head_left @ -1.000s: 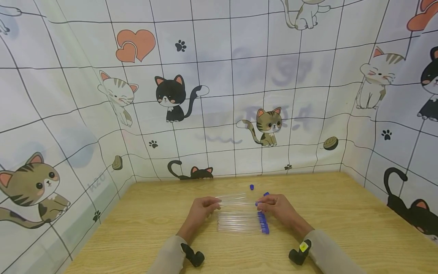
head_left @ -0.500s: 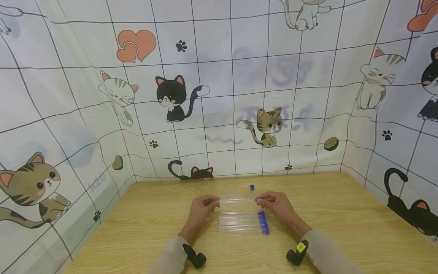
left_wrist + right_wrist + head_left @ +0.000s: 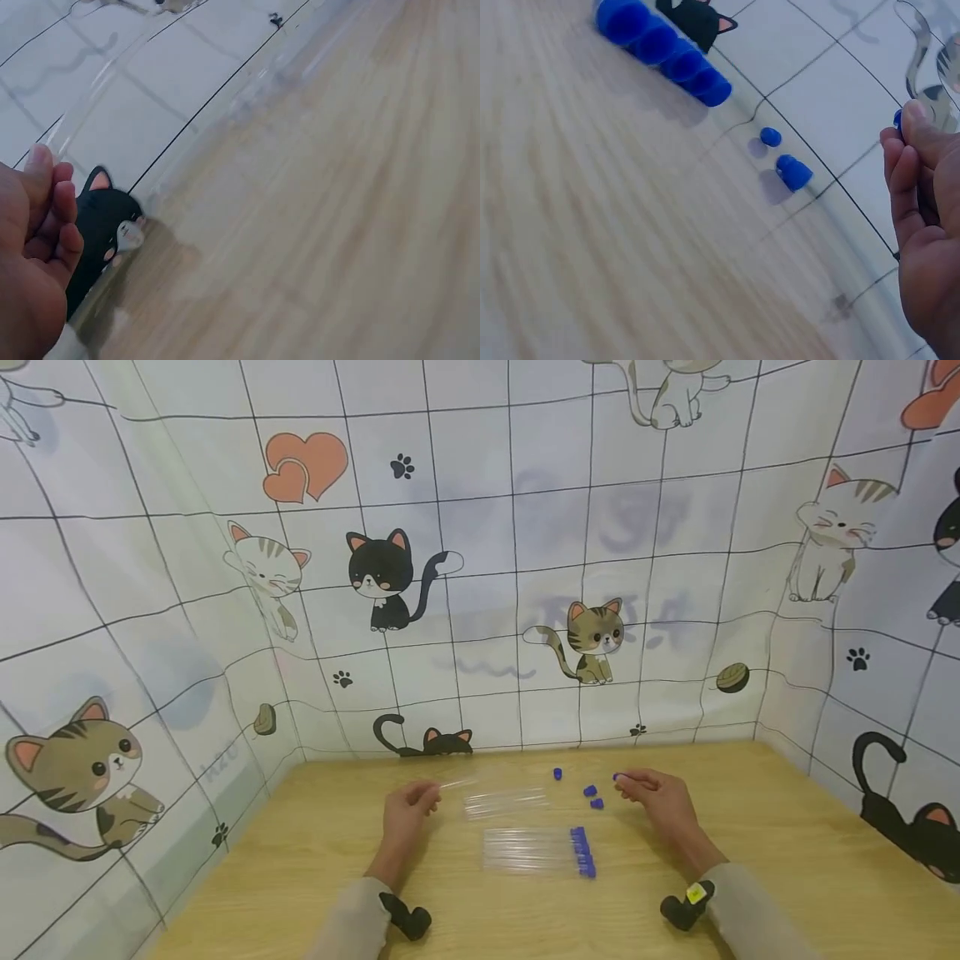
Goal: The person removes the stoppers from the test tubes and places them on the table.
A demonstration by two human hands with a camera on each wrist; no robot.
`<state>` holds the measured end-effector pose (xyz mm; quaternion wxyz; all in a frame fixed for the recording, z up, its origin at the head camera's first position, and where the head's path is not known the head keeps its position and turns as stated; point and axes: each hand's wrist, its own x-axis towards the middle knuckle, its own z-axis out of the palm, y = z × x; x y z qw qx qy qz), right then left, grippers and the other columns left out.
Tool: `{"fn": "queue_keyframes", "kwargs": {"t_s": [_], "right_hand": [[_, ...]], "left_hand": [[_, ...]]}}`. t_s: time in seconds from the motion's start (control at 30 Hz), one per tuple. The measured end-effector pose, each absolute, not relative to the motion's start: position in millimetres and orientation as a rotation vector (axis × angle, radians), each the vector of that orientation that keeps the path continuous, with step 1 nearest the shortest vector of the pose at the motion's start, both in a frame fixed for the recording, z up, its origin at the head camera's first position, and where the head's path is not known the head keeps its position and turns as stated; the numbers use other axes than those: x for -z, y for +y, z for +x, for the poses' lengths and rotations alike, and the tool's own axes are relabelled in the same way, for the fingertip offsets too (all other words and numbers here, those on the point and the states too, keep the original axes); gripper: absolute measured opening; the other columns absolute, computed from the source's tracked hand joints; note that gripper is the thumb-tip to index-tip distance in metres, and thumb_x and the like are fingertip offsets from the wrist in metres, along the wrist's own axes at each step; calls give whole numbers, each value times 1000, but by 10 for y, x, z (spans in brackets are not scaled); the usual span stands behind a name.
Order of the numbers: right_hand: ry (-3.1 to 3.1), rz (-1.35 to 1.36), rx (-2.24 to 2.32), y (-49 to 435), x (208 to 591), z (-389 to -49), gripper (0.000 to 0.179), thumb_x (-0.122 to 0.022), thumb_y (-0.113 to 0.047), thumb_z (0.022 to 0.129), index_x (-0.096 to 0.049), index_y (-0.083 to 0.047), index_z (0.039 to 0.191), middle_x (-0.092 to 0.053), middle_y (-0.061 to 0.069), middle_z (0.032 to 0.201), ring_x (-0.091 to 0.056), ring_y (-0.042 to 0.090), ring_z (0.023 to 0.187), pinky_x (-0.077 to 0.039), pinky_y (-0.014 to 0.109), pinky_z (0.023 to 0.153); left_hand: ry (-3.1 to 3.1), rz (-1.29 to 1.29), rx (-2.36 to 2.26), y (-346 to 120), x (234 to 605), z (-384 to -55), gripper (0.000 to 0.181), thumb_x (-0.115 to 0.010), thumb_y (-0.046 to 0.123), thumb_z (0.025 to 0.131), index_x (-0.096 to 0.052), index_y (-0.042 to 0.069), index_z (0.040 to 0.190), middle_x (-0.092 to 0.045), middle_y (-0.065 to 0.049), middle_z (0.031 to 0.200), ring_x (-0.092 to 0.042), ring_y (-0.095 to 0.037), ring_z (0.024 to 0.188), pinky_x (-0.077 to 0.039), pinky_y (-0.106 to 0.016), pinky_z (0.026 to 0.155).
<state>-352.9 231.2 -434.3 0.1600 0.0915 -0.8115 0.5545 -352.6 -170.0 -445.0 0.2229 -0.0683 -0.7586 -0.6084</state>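
My left hand (image 3: pixel 407 814) pinches the end of a clear tube (image 3: pixel 457 782), which points right across the table; in the left wrist view the tube (image 3: pixel 96 86) rises from between thumb and fingers. Between the thumb and fingertips of my right hand (image 3: pixel 663 802) is a small blue cap (image 3: pixel 898 120), mostly covered by them. Several clear tubes without caps (image 3: pixel 506 804) lie side by side between the hands. Nearer to me lies a row of capped tubes (image 3: pixel 525 850), their blue caps (image 3: pixel 582 852) lined up on the right.
Three loose blue caps lie left of my right hand: one cap (image 3: pixel 557 773) farther back, another cap (image 3: pixel 590 791) and a third cap (image 3: pixel 597 804) close together. Behind the wooden table (image 3: pixel 337 877) hangs a cat-print curtain (image 3: pixel 480 652), which also encloses both sides.
My hands have moved apart, the left to the left with a tube, the right to the right with a cap. Two loose caps now show near the right hand.
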Motion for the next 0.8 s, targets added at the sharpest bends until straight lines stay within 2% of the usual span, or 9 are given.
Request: {"fn": "queue_keyframes", "kwargs": {"t_s": [0.1, 0.23, 0.37, 0.47, 0.6, 0.8], "right_hand": [[-2349, 328, -1580, 2327, 4358, -3528, 43, -66, -39, 89, -69, -3, 112, -71, 8, 97, -65, 20, 84, -51, 33, 75], [-2382, 279, -1600, 2278, 4394, -3537, 41, -68, -44, 86, -71, -10, 109, -70, 5, 99, -61, 20, 87, -51, 30, 75], [-2432, 212, -1582, 2272, 4442, -3550, 45, -69, -48, 84, -71, -13, 111, -67, 4, 109, -56, 20, 93, -48, 29, 75], [-2488, 210, -1510, 2279, 4470, -3560, 42, -70, -47, 83, -72, -14, 110, -67, 4, 112, -55, 20, 97, -45, 30, 75], [-2544, 273, -1399, 2266, 4487, -3558, 33, -71, -38, 85, -74, -14, 108, -68, 3, 112, -57, 22, 103, -44, 34, 81], [-2547, 323, -1329, 2245, 4501, -3546, 26, -74, -30, 84, -71, -12, 103, -68, 1, 97, -60, 18, 89, -46, 33, 75]], "left_hand": [[-2164, -277, 1729, -1651, 4479, -3542, 27, -66, 17, 91, -68, -7, 104, -68, -11, 83, -59, -16, 70, -47, -25, 64], [-2199, -279, 1713, -1590, 4490, -3521, 25, -67, 16, 91, -68, -5, 104, -69, -7, 82, -58, -15, 69, -46, -25, 63], [-2244, -292, 1686, -1560, 4388, -3414, 20, -66, 9, 91, -68, -6, 103, -69, -13, 85, -59, -22, 72, -46, -28, 63], [-2292, -285, 1666, -1555, 4382, -3413, 17, -66, 9, 90, -70, -3, 102, -69, -12, 85, -59, -23, 73, -47, -30, 64], [-2328, -295, 1636, -1585, 4492, -3499, 14, -69, 12, 89, -72, 2, 98, -70, -5, 81, -58, -16, 70, -47, -27, 63], [-2387, -310, 1606, -1584, 4530, -3504, 13, -69, 12, 88, -72, 2, 97, -69, -3, 81, -60, -15, 71, -48, -27, 64]]}}
